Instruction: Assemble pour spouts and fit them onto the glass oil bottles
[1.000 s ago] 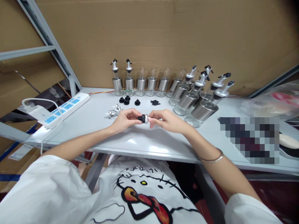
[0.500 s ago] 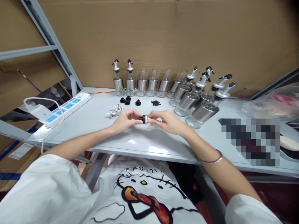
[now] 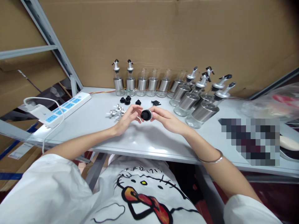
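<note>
Above the table's front half, a bottle pourer [image 3: 146,115] with a black ribbed stopper and a silver collar is gripped by my right hand [image 3: 167,119]. Its black stopper end faces toward me. My left hand [image 3: 128,119] is just left of the pourer, fingers apart and curved around its side; any contact there is hard to see. Behind my left hand lie several silver pourer tops [image 3: 116,112]. Further back are several black stoppers [image 3: 127,101] and a small pile of black pieces [image 3: 156,103].
Glass bottles with steel sleeves [image 3: 153,84] line the back, some topped with pourers. More bottles with pourers [image 3: 203,110] stand at the right. A white power strip [image 3: 67,109] with a plugged charger lies left. Plastic bags [image 3: 273,101] sit far right.
My left fingers have come off the black stopper and spread. The pourer has turned in my right hand, so its stopper end now points toward me instead of left.
</note>
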`<state>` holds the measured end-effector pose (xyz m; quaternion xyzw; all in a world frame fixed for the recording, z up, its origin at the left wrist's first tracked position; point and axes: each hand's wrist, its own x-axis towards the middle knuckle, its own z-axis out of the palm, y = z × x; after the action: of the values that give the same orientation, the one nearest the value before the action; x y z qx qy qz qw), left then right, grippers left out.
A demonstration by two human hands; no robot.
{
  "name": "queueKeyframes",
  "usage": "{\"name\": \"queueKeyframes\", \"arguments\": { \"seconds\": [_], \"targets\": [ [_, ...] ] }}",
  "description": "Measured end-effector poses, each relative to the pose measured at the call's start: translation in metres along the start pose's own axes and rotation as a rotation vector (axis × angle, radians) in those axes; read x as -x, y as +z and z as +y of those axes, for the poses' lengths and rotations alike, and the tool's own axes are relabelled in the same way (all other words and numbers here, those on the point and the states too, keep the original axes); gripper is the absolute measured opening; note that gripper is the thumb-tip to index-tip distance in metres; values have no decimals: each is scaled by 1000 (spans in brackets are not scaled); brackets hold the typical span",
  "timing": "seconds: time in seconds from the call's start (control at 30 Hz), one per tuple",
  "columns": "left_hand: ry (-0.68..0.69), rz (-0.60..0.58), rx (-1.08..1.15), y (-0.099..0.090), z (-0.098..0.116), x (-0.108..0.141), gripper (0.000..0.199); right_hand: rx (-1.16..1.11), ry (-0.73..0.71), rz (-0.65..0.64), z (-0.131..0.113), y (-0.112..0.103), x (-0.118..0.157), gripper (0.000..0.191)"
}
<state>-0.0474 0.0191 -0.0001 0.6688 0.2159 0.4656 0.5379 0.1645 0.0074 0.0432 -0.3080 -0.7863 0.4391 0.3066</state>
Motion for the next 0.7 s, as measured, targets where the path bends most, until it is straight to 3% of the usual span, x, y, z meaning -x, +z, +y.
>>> {"name": "queueKeyframes", "arguments": {
  "seconds": [0.1,0.2,0.37,0.7],
  "targets": [
    [-101,-97,81,-1,1,-1,37,34,10,23,2,-1,0,29],
    [-111,-138,106,-1,3,-1,35,107,31,0,4,-4,-1,28],
    [-180,-166,123,0,1,0,32,193,69,-90,7,-3,-1,29],
    [-191,-158,185,-4,-4,0,37,274,11,-48,11,2,-2,29]
  ]
}}
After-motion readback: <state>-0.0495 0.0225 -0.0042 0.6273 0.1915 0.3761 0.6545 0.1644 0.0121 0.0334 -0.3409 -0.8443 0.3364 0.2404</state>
